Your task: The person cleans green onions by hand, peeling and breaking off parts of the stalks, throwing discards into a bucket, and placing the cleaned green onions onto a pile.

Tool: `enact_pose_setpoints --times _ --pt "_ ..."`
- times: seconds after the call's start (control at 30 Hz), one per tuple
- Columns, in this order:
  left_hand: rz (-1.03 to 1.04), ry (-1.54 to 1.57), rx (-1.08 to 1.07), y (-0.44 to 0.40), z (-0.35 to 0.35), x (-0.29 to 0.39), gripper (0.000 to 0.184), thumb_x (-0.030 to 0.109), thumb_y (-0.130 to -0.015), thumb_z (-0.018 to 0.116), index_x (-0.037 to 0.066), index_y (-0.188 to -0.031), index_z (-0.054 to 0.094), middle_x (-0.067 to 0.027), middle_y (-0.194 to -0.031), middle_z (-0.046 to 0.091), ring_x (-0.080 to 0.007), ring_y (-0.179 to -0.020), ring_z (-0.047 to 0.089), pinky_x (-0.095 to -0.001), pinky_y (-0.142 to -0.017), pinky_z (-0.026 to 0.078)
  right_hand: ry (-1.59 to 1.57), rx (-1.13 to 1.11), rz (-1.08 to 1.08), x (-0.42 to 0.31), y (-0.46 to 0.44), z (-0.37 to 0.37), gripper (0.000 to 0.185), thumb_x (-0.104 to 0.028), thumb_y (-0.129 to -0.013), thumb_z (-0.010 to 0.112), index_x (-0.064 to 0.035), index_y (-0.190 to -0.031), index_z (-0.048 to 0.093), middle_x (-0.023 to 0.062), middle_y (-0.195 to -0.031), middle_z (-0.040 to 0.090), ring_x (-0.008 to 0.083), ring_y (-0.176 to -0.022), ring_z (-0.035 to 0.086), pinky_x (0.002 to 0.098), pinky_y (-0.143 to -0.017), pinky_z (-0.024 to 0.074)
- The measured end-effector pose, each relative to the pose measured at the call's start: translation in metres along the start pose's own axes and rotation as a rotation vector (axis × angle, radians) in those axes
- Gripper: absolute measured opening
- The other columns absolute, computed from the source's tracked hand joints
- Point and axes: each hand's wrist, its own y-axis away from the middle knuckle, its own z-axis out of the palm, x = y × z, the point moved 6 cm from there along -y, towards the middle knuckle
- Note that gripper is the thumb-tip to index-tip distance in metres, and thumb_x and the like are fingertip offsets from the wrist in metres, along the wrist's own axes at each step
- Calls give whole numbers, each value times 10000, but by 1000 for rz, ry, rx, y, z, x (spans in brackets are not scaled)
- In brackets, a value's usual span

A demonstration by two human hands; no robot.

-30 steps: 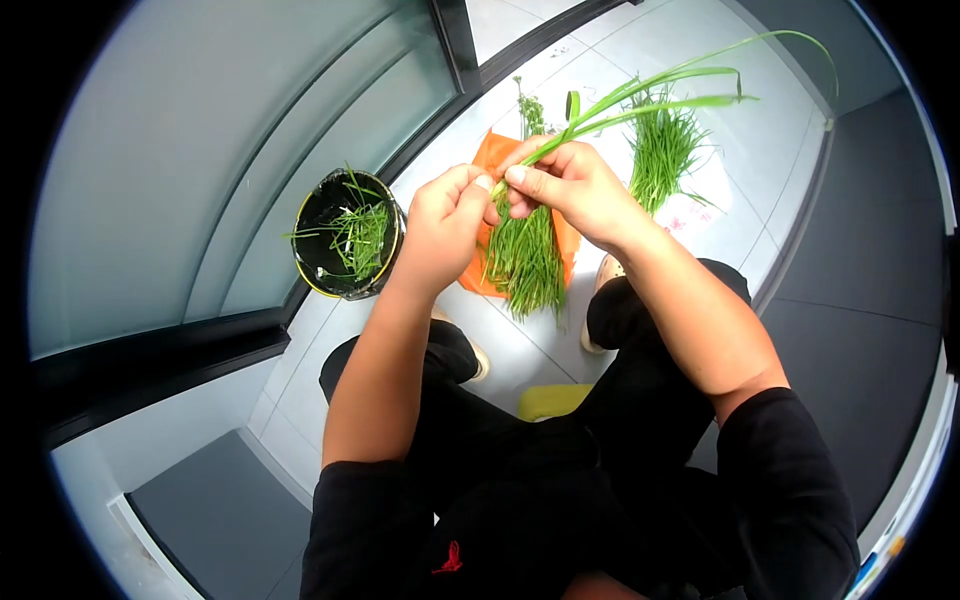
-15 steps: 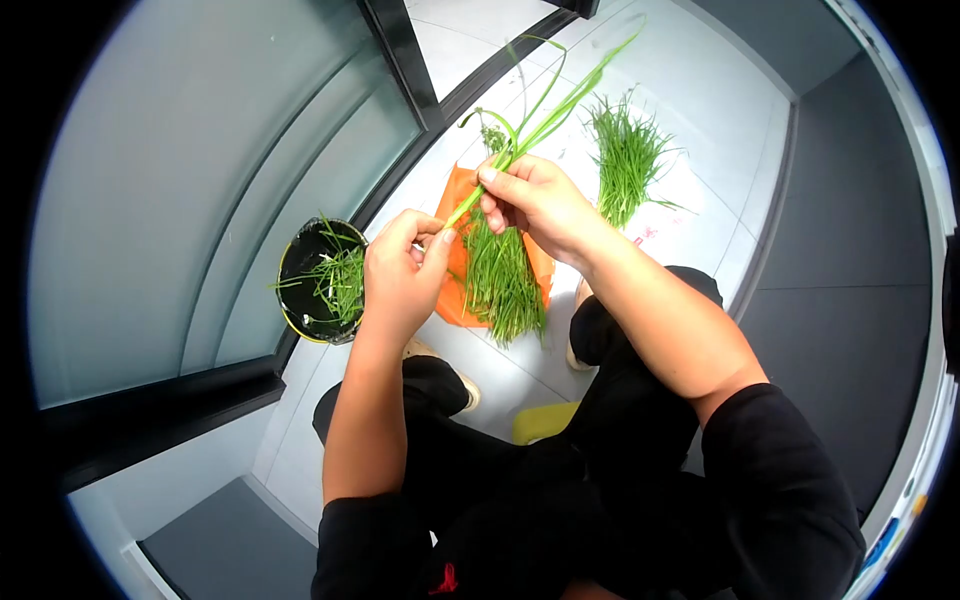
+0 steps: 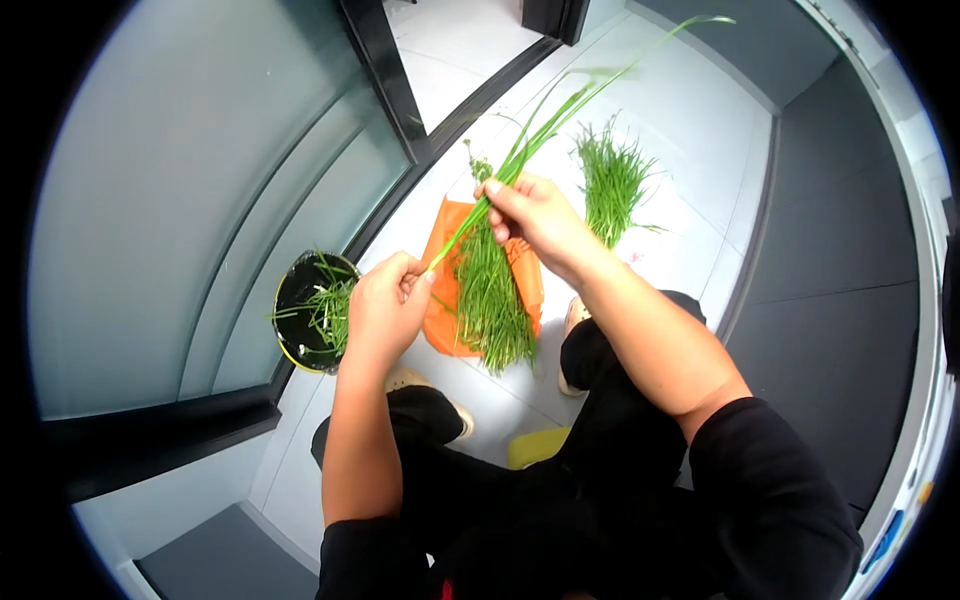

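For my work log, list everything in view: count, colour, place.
held stalks: several, green, centre
orange sheet: one, orange, floor ahead
leaf pile: one, green, on orange sheet
leafy sprigs: some, green, beyond pile
second bundle: one, green, right
bucket: one, black, yellow-rimmed, left
cuttings: several, green, in bucket
floor tiles: several, pale, below
glass panel: one, frosted grey, black-framed, left
dark panels: some, grey, right
low object: one, yellow-green, lower centre
shoes: two, beige, floor
trousers: one pair, black, bottom
sleeves: two, black, bottom
left hand: one, bare, lower on stalks
right hand: one, bare, higher on stalks
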Motion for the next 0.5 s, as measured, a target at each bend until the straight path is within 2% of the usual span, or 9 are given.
enact_pose_setpoints --times 0.07,0.1,0.13,0.2,0.27,0.33,0.43,0.47,0.5 --pt "-117 205 -28 0 6 -10 148 158 -805 594 15 -839 588 -65 -582 516 -137 -525 487 -274 -515 399 -8 -20 1 7 -1 2 239 -224 -896 505 5 -912 570 7 -659 535 74 -548 499 215 -526 431" --pt "-179 300 -102 1 9 -3 154 116 -857 522 -24 -863 585 -4 -655 508 -76 -598 436 -237 -552 378 42 -30 39 6 3 5 259 -239 -896 511 11 -922 573 9 -660 540 76 -550 505 216 -530 434" --pt "-171 303 -98 0 9 -2 154 116 -857 522 -24 -863 585 -4 -655 508 -76 -598 436 -237 -552 378 10 -81 36 10 2 10 263 -245 -898 513 9 -929 575 5 -652 539 76 -550 505 214 -527 431" --pt "-145 410 -152 0 16 -3 200 151 -885 480 -21 -857 579 1 -663 503 -70 -613 437 -229 -576 379 -31 -119 70 10 4 15 221 -269 -902 501 -57 -863 552 -2 -673 548 83 -569 514 209 -554 428" --pt "-113 442 -128 -1 15 -3 224 163 -897 459 -19 -833 573 3 -662 498 -69 -632 438 -227 -600 376 -44 -115 85 14 1 10 219 -268 -901 502 -61 -845 547 0 -676 551 84 -570 516 211 -553 429" --pt "-202 353 -120 0 10 -6 227 165 -900 460 -13 -809 568 -6 -690 514 -72 -675 448 -224 -631 377 -64 -111 105 14 0 8 219 -268 -900 503 -65 -828 542 2 -679 554 85 -571 517 213 -551 430" --pt "-200 463 -46 1 6 -6 241 168 -907 453 -15 -802 569 2 -685 507 -69 -666 434 -225 -619 370 -42 -13 48 5 2 1 215 -251 -899 501 -72 -783 520 7 -683 562 81 -549 512 219 -523 430" --pt "-210 459 -44 1 7 -8 241 168 -907 453 -15 -802 569 2 -685 507 -69 -666 434 -225 -619 370 -12 24 27 6 1 -1 229 -256 -891 513 -72 -754 519 4 -640 551 83 -509 499 216 -498 420" --pt "-138 473 -3 0 6 -7 246 171 -908 452 -17 -802 570 11 -676 499 -62 -643 417 -219 -596 357 116 36 41 5 0 -3 268 -273 -874 530 -53 -719 526 10 -616 549 87 -493 497 220 -480 419"
